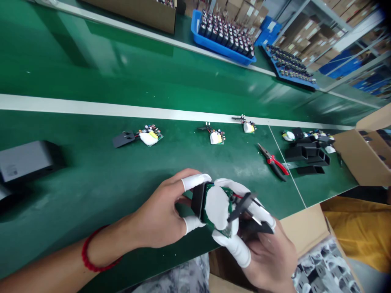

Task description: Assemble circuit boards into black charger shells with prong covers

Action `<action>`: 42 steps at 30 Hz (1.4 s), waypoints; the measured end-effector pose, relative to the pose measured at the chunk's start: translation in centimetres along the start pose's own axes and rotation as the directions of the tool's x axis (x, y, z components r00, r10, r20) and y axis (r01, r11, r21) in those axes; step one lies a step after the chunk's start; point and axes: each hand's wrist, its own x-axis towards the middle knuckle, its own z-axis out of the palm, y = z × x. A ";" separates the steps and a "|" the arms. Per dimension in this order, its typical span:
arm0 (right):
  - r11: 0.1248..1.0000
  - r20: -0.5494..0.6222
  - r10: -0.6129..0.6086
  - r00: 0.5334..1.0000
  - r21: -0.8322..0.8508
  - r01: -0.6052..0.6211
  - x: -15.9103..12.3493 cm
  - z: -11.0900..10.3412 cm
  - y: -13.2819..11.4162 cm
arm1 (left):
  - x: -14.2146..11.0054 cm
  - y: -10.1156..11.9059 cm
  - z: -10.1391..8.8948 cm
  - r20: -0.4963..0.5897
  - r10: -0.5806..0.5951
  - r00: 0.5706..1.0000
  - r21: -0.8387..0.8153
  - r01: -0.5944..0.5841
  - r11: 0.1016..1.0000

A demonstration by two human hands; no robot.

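Observation:
My left hand [157, 215], with white finger cots on thumb and finger, is closed around a black plastic housing [198, 201]. My right hand [262, 254], also in white finger cots, grips a green circuit board [217, 207] with a large white patch on it. The board's left edge is at the mouth of the housing; how far it sits inside is hard to see. A black flat part [255, 226] hangs by the right fingers, with a red wire near it. Blur hides some detail there.
Boards with wires and black plates [149, 136] lie in a row along the white line. Red-and-black pliers [273, 162] lie to the right, near several black housings [307, 154]. Cardboard boxes [363, 162] stand at the right. A blue tray [224, 44] of parts sits at the back.

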 end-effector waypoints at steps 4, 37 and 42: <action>0.995 -0.030 -0.098 0.995 -0.017 0.097 0.9 0.2 -0.4 | -0.1 0.4 0.0 -0.023 -0.026 0.999 0.087 0.028 0.996; 0.987 -0.050 -0.148 0.988 -0.073 0.145 -0.3 0.7 -0.2 | -0.3 0.8 -0.4 0.046 0.096 0.994 0.173 -0.102 0.980; 0.995 -0.006 -0.095 0.995 -0.020 0.095 -0.9 0.8 0.3 | -0.1 0.8 -0.6 0.068 0.056 0.996 0.138 -0.065 0.988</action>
